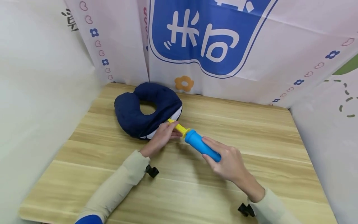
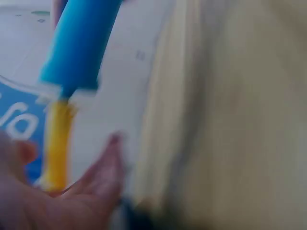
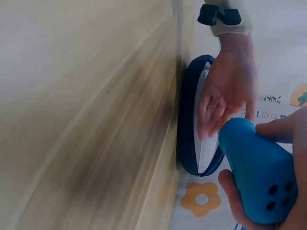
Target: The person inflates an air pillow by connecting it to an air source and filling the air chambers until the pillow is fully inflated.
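Note:
A blue hand pump [image 1: 199, 143] with a yellow nozzle [image 1: 180, 128] slants toward a navy U-shaped neck pillow [image 1: 127, 119]. My right hand [image 1: 227, 160] grips the blue barrel near its rear end, where the right wrist view shows several dark holes. My left hand [image 1: 165, 133] is at the pillow's near side, its thumb and fingers around the yellow nozzle. In the left wrist view the nozzle runs down between the blurred thumb and fingers. The nozzle's tip meets the pillow's white side panel [image 3: 207, 151], but the exact contact is hidden by the left hand.
The pillow lies on a wood-grain table [image 1: 251, 130] toward its back left. White printed sheets with a blue sign [image 1: 195, 40] stand behind the table, and pale walls flank it. Small black mounts [image 1: 152, 171] sit at both wrists.

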`<action>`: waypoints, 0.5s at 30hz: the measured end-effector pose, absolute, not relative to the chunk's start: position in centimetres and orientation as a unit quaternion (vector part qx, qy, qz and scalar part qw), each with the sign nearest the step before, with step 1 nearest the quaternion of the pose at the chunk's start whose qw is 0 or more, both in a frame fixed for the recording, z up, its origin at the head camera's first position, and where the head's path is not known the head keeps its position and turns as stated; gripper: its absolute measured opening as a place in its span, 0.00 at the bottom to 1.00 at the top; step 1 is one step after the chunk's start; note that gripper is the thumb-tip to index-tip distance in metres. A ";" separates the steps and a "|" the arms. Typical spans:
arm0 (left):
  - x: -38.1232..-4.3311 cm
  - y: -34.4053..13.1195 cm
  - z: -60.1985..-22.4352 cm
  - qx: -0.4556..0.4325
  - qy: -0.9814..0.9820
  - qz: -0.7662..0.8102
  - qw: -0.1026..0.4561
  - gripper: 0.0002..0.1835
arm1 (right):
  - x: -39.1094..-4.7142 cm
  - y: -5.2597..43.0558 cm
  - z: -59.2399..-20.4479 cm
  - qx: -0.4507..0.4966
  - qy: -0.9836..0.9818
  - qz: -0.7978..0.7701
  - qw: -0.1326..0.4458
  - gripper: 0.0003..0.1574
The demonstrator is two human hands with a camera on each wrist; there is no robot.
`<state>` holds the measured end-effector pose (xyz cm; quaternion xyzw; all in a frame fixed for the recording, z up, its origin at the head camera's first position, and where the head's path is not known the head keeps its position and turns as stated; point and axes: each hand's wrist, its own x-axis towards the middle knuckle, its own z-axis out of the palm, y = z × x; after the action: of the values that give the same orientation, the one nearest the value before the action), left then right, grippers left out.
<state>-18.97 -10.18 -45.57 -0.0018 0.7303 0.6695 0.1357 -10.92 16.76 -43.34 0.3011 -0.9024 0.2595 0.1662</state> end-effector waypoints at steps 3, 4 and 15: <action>-19.0 -11.6 -44.1 0.053 0.845 0.525 0.085 0.20 | -10.9 17.1 -43.2 0.303 -0.901 0.257 0.172 0.38; -18.9 -12.0 -43.7 0.066 0.872 0.481 0.059 0.18 | -10.9 17.1 -43.1 0.304 -0.901 0.255 0.173 0.38; -18.2 -13.3 -42.7 0.207 0.945 0.174 -0.185 0.17 | -10.9 16.7 -42.9 0.311 -0.900 0.254 0.173 0.36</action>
<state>-18.15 -13.32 -42.65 0.2067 0.9448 0.1744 -0.1850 -10.91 16.68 -42.90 0.3107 -0.8996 0.2536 0.1728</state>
